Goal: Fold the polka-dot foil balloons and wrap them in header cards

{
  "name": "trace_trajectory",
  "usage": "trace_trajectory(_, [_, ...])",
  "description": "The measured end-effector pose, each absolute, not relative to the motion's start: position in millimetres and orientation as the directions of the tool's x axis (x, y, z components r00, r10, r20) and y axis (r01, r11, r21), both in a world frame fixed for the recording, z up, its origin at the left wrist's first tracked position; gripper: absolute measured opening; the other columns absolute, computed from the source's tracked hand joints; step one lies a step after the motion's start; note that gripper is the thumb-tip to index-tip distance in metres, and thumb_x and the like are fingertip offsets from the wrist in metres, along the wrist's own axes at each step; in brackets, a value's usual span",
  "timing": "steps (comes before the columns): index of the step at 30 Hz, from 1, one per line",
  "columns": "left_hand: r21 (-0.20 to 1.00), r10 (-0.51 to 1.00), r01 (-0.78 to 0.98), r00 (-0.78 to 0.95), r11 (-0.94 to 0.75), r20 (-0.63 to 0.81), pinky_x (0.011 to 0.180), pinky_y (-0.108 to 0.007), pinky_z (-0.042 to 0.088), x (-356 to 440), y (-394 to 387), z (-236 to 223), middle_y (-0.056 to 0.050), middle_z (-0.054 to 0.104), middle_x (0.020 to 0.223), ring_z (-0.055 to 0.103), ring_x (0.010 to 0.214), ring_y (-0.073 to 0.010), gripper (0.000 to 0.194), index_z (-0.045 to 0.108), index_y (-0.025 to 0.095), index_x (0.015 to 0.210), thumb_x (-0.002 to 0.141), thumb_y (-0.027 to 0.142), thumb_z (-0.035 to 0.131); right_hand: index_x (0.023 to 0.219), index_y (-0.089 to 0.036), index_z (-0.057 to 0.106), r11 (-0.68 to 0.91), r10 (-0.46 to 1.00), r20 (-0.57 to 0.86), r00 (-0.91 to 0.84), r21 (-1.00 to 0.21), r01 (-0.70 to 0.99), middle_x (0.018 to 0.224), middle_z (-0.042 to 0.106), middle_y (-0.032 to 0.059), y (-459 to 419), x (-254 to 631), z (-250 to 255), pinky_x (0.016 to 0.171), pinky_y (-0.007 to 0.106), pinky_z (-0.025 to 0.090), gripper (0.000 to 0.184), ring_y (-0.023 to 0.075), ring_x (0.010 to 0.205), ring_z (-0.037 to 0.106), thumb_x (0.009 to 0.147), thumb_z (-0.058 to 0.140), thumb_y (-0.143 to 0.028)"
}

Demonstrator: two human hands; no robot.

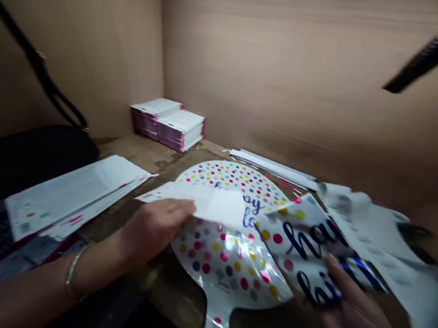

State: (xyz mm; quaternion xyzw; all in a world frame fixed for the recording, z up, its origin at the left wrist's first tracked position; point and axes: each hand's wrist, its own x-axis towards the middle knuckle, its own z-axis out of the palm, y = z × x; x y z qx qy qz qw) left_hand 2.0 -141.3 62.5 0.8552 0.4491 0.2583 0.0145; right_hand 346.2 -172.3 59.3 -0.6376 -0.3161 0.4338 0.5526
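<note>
My left hand point(154, 232), with a bangle on its wrist, is closed on the near edge of a white printed card point(219, 206). Beneath the card, a flat foil balloon point(230, 265) with coloured dots and blue lettering lies spread on the table, its tail toward me. My right hand point(355, 306) grips a folded foil balloon point(299, 244) with similar dots and dark blue script. The folded balloon is raised beside the flat one, over its right edge. Motion blurs both hands a little, and the card hides the middle of the flat balloon.
Two stacks of white-and-pink cards point(184, 124) stand in the back corner. Loose long cards point(78, 194) lie at left beside a black bag point(35, 153). White strips point(274, 169) lie by the back cardboard wall point(303, 80). Crumpled white sheets point(375, 227) spread at right.
</note>
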Motion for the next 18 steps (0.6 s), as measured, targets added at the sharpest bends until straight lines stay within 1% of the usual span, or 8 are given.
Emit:
trace_trajectory(2, [0.318, 0.657, 0.585, 0.725, -0.746, 0.207, 0.094, -0.035, 0.042, 39.6, -134.6, 47.2, -0.006, 0.068, 0.101, 0.063, 0.093, -0.02, 0.022, 0.064, 0.021, 0.098, 0.09, 0.018, 0.044, 0.12, -0.035, 0.057, -0.132, 0.861, -0.216, 0.46, -0.969, -0.209, 0.109, 0.07, 0.0008, -174.4, 347.3, 69.1, 0.083, 0.049, 0.055, 0.053, 0.0304, 0.097, 0.065, 0.068, 0.07, -0.039])
trace_trajectory(4, [0.379, 0.562, 0.507, 0.826, -0.774, 0.042, 0.089, -0.036, 0.044, 63.3, -122.5, 35.3, -0.007, 0.066, 0.1, 0.062, 0.091, -0.0214, 0.017, 0.063, 0.021, 0.098, 0.083, 0.027, 0.057, 0.117, -0.03, 0.059, -0.139, 0.828, -0.293, 0.477, -0.933, -0.333, 0.102, 0.072, 0.0022, -176.4, 350.6, 72.6, 0.083, 0.048, 0.055, 0.051, 0.0286, 0.092, 0.067, 0.068, 0.072, -0.03])
trace_trajectory(6, [0.382, 0.551, 0.503, 0.835, -0.775, 0.017, 0.094, -0.042, 0.04, 75.5, -104.4, 28.5, -0.012, 0.056, 0.123, 0.053, 0.111, -0.0296, 0.059, 0.055, 0.022, 0.119, 0.067, 0.041, 0.074, 0.112, -0.023, 0.062, -0.233, 0.791, -0.425, 0.441, -0.874, -0.426, 0.094, 0.074, 0.0052, -178.6, 354.3, 71.0, 0.082, 0.049, 0.055, 0.046, 0.0292, 0.089, 0.068, 0.068, 0.073, -0.023])
trace_trajectory(8, [0.355, 0.533, 0.487, 0.845, -0.798, 0.036, 0.104, -0.053, 0.024, 82.0, -83.9, 25.2, -0.018, 0.03, 0.146, 0.027, 0.132, -0.0395, 0.106, 0.034, 0.023, 0.139, 0.048, 0.056, 0.08, 0.107, -0.017, 0.063, -0.334, 0.768, -0.526, 0.364, -0.815, -0.473, 0.089, 0.074, 0.0084, -180.0, 356.0, 66.5, 0.08, 0.049, 0.055, 0.04, 0.0299, 0.085, 0.069, 0.068, 0.072, -0.019])
trace_trajectory(9, [0.349, 0.497, 0.457, 0.867, -0.818, 0.028, 0.107, -0.057, 0.015, 84.8, -74.6, 24.0, -0.018, 0.02, 0.15, 0.015, 0.136, -0.0415, 0.118, 0.026, 0.024, 0.143, 0.044, 0.061, 0.079, 0.105, -0.016, 0.064, -0.373, 0.769, -0.555, 0.319, -0.793, -0.482, 0.088, 0.074, 0.0093, -180.1, 355.7, 63.8, 0.079, 0.049, 0.055, 0.038, 0.0297, 0.082, 0.07, 0.068, 0.072, -0.018])
trace_trajectory(11, [0.368, 0.406, 0.383, 0.914, -0.847, -0.017, 0.108, -0.058, 0.007, 90.7, -60.5, 21.4, -0.018, 0.013, 0.152, 0.004, 0.138, -0.0415, 0.121, 0.02, 0.024, 0.145, 0.046, 0.068, 0.074, 0.103, -0.014, 0.064, -0.426, 0.78, -0.582, 0.229, -0.763, -0.486, 0.087, 0.074, 0.0104, -179.7, 353.0, 58.7, 0.078, 0.049, 0.055, 0.035, 0.029, 0.078, 0.071, 0.069, 0.072, -0.017])
trace_trajectory(13, [0.397, 0.357, 0.34, 0.933, -0.852, -0.033, 0.108, -0.056, 0.008, 96.4, -54.1, 18.3, -0.017, 0.017, 0.152, 0.007, 0.138, -0.0408, 0.116, 0.023, 0.024, 0.145, 0.049, 0.07, 0.071, 0.101, -0.014, 0.065, -0.466, 0.781, -0.602, 0.165, -0.738, -0.488, 0.087, 0.074, 0.0109, -179.7, 348.8, 54.2, 0.078, 0.048, 0.055, 0.033, 0.0286, 0.078, 0.071, 0.069, 0.072, -0.017])
trace_trajectory(18, [0.399, 0.412, 0.38, 0.911, -0.835, -0.006, 0.109, -0.056, 0.009, 100.3, -60.4, 10.0, -0.019, 0.018, 0.151, 0.01, 0.137, -0.0419, 0.114, 0.027, 0.02, 0.143, 0.05, 0.07, 0.07, 0.102, -0.013, 0.065, -0.492, 0.769, -0.628, 0.119, -0.7, -0.517, 0.088, 0.074, 0.0106, -185.8, 331.9, 48.0, 0.082, 0.048, 0.053, 0.035, 0.0289, 0.086, 0.069, 0.068, 0.073, -0.019])
